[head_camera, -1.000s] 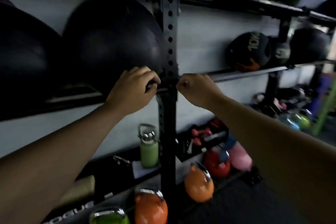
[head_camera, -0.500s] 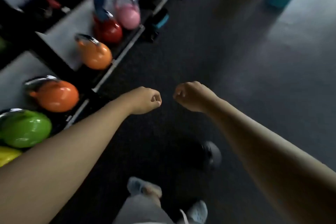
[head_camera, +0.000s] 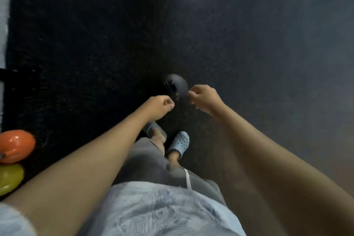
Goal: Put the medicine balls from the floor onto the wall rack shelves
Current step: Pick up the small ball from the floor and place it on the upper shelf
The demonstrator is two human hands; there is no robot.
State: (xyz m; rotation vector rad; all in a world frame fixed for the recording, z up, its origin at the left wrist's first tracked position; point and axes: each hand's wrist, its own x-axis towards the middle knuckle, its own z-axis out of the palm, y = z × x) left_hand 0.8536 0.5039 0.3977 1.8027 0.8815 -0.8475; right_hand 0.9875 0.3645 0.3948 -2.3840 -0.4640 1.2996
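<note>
A small dark medicine ball (head_camera: pixel 175 86) lies on the black rubber floor, just ahead of my feet. My left hand (head_camera: pixel 159 105) hovers a little to the ball's near left, fingers curled in with nothing inside. My right hand (head_camera: pixel 204 99) is at the ball's right edge, fingers also curled and holding nothing; whether it touches the ball I cannot tell. The wall rack and its shelves are out of view.
An orange kettlebell (head_camera: pixel 16 145) and a yellow-green one (head_camera: pixel 9 178) sit at the left edge beside a black rack foot (head_camera: pixel 11 76). My feet in light blue clogs (head_camera: pixel 179 142) stand below the ball. Dark floor stretches ahead and right.
The view has swung from the rack down to the floor. Both hands left the rack upright and dropped toward the small ball, which now lies between them.
</note>
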